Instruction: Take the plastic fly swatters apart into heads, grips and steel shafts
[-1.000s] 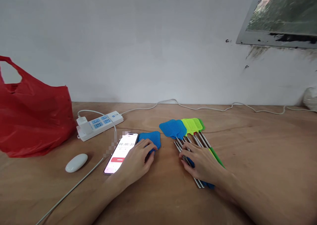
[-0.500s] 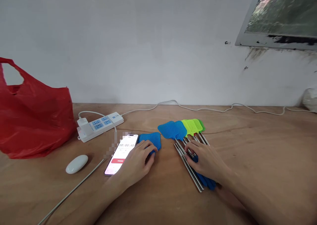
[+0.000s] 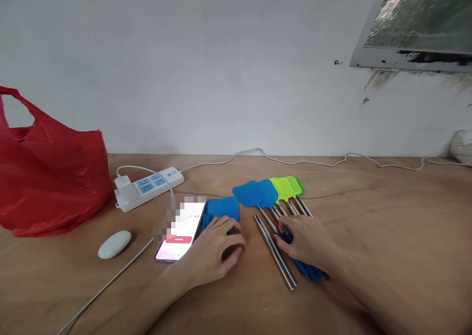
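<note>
My left hand (image 3: 219,246) hovers over the tabletop, fingers curved and thumb apart, with nothing in it. Just beyond its fingers lies a pile of blue mesh fly swatter heads (image 3: 223,207). My right hand (image 3: 308,237) curls over a row of fly swatters, its thumb and fingertips around their metal shafts and blue grips (image 3: 309,271). Their blue heads (image 3: 251,193) and lime heads (image 3: 283,188) fan out beyond that hand. Between my hands, loose metal rods (image 3: 276,254) lie side by side, touching neither hand.
A lit phone (image 3: 175,249) lies against my left forearm. Left of it are a white mouse (image 3: 114,244), a cable (image 3: 106,283) and a red plastic bag (image 3: 55,178). A power strip (image 3: 162,181) stands behind, its cord running along the wall.
The metal rods have shifted left and towards me, away from the fly swatter grips. My left hand has moved right and nearer to me. The right hand has barely moved.
</note>
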The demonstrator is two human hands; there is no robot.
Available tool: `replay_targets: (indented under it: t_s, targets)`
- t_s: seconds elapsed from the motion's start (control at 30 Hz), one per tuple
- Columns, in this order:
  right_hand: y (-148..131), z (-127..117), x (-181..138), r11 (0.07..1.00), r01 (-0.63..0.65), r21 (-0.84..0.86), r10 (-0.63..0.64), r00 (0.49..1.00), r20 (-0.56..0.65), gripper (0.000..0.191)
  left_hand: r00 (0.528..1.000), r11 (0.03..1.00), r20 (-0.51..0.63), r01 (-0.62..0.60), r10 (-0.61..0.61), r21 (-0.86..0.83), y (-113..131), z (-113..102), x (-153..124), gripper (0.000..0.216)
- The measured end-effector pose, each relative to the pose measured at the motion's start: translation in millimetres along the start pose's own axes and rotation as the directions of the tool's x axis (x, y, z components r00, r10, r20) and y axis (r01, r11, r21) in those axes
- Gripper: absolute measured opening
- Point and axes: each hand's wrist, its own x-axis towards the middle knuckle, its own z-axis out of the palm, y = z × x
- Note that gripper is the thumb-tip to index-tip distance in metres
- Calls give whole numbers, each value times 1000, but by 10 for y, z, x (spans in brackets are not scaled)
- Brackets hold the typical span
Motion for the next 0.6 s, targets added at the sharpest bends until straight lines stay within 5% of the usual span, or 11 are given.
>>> replay_targets:
  t_s: [0.17,0.3,0.37,0.47,0.6]
  targets:
    - [-17,6,10,998,18,57,-14,998,-56,16,998,999,53,-37,38,-23,89,65,3,23]
    - [36,22,34,968,-29,249,68,987,-147,17,1000,1000,-29,5,-5,21,42,68,4,22]
    - [51,45,47,881,-66,468,135,984,-117,20,993,998,-112,48,-43,39,-5,50,6,22]
    - [24,69,62,622,-157,767,177,983,58,24,972,993,-212,111,-101,38,-72,24,9,23]
    - [-70,38,57,468,-224,855,194,970,149,32,956,985,-255,164,-149,42,-117,22,13,23]
